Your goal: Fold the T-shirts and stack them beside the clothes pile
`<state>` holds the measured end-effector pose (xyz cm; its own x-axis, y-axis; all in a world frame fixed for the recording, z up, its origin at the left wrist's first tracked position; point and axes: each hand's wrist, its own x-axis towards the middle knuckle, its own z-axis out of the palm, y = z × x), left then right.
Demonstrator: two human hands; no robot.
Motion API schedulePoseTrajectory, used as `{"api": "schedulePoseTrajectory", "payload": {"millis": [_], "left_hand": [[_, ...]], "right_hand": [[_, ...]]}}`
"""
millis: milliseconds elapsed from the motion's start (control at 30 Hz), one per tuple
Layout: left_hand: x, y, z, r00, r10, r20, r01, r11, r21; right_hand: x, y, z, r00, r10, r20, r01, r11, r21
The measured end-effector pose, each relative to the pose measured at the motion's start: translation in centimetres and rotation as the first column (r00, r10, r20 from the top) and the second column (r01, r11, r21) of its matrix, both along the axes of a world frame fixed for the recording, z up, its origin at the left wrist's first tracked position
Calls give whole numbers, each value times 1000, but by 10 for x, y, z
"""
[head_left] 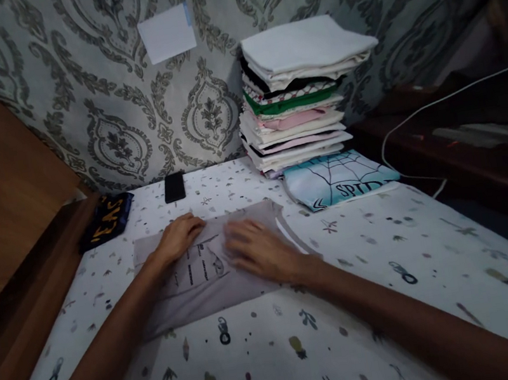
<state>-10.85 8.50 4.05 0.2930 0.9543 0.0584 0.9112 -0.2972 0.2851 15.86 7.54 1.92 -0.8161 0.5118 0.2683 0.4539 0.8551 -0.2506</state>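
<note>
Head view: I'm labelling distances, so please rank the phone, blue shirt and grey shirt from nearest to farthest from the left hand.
1. Grey shirt: directly under the left hand.
2. Phone: beyond the hand, almost straight ahead.
3. Blue shirt: well to the right, by the stack.

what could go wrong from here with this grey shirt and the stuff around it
Creases might get pressed in: the grey printed shirt already shows wrinkles near its closer edge, and both the left hand and the right hand are on it.

The tall stack of folded clothes looks uneven, with the top white garment jutting out to the right, so a bump could perhaps topple it.
</note>
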Motion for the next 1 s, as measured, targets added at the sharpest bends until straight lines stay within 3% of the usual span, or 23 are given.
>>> {"api": "schedulePoseTrajectory", "payload": {"millis": [67,133,300,433,500,567,600,667,767,867,1000], "left_hand": [[2,8,-1,992,97,-81,-94,995,39],[3,9,-2,977,182,-114,-169,979,115],[14,5,-6,999,-36,-4,36,997,66],[22,9,-10,998,27,-48,-22,996,88],[24,11,-14,998,-57,-13,58,992,109],[26,10,-18,991,-131,6,129,981,148],[27,9,-21,990,-141,4,138,974,177],[27,7,-27,991,-134,-2,131,961,244],[27,4,-34,990,-142,-11,138,942,306],[26,3,-38,989,-146,-10,142,936,323],[24,4,-40,987,-158,-27,159,940,302]], "right_hand": [[0,-13,-5,996,95,5,-94,995,-22],[2,-19,-11,996,85,-11,-86,995,-44],[6,-19,-14,997,70,-16,-71,996,-60],[5,-23,-12,996,79,-51,-82,995,-63],[6,-22,-11,992,82,-99,-89,994,-70],[10,-12,-10,984,-18,-177,1,995,-96],[14,-3,-9,968,-128,-214,104,987,-120],[24,19,-5,881,-411,-232,375,908,-186],[38,52,2,709,-702,-71,667,700,-255],[42,73,6,626,-775,90,761,582,-288],[35,81,1,603,-792,96,779,558,-286]]}}
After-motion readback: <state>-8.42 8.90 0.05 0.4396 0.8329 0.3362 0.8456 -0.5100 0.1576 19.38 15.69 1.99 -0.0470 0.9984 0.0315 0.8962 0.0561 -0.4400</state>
